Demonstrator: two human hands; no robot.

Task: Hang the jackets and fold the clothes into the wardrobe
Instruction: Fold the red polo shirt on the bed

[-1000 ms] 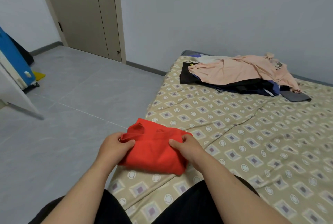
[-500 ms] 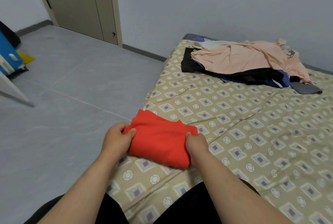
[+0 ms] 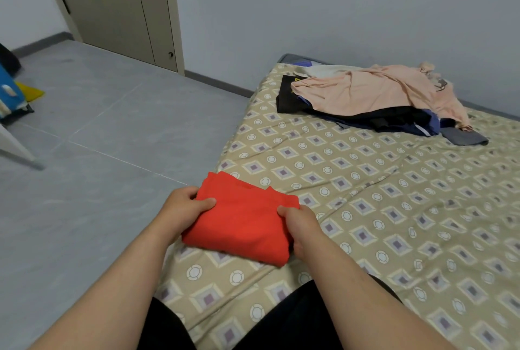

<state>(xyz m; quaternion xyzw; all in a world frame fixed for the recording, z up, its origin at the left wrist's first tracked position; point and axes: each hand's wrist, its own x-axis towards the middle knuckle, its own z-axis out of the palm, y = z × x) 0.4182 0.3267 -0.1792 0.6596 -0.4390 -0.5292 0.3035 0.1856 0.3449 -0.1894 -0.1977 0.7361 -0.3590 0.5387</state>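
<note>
Head view: left hand (image 3: pixel 181 209) and right hand (image 3: pixel 302 227) pinch folded red garment (image 3: pixel 242 220) between thumbs and fingers, folding done; next probably lift to wardrobe.

Red garment (image 3: pixel 244 220) folded flatter (raised collar edge laid down).

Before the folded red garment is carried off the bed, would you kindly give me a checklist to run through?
1. Red garment folded into a compact bundle: ok.
2. Left hand grip on its left edge, thumb on top: ok.
3. Right hand grip on its right edge: ok.
4. Loose ends hanging from the bundle: none seen, ok.
5. Wardrobe space ready for it: cannot tell, no shelf in view.
6. Pile of clothes at the bed's far end folded: not ok, rumpled.
</note>
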